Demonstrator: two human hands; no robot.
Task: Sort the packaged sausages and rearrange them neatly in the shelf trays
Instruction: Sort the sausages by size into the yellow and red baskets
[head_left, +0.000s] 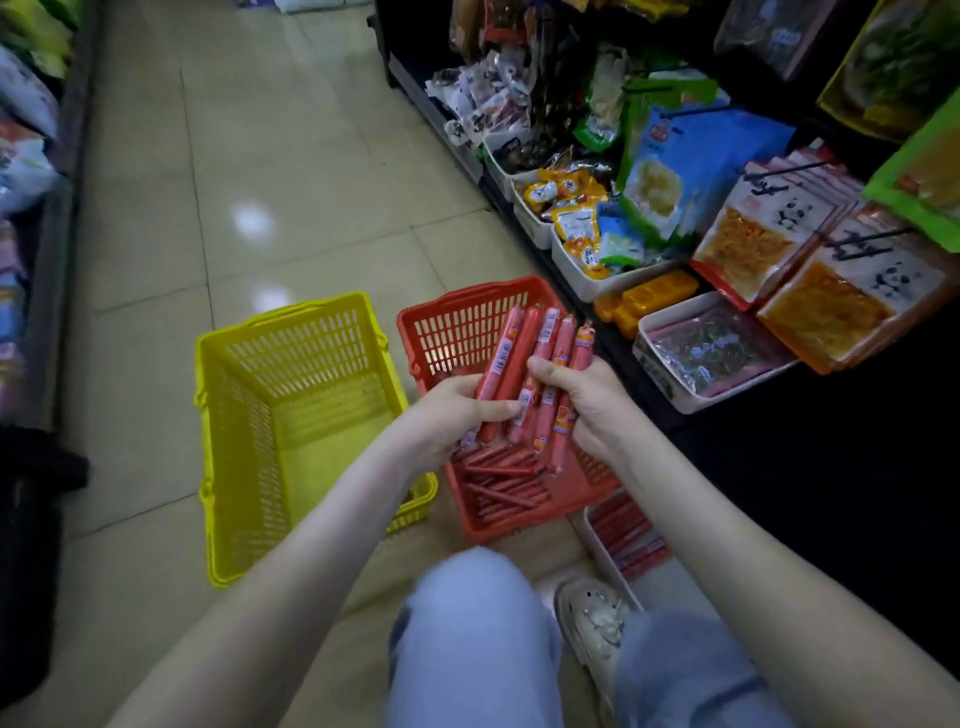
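Note:
A bunch of red packaged sausages (535, 358) fans upward, held by both hands over the red basket (457, 322). My left hand (457, 410) grips the bunch's lower left side and my right hand (582, 400) closes round its right side. More red sausages (498, 483) lie loose on the basket's floor. A white tray (597, 551) holding red sausages lies on the floor to the right of the basket, near my shoe. On the shelf at the right stands a white shelf tray (675, 395) with dark packets in it.
An empty yellow basket (291, 426) stands on the tiled floor left of the red one. The shelf to the right carries several white trays of snack packets (582, 218) and hanging bags (769, 228). My knees and a pale shoe (592, 618) are below.

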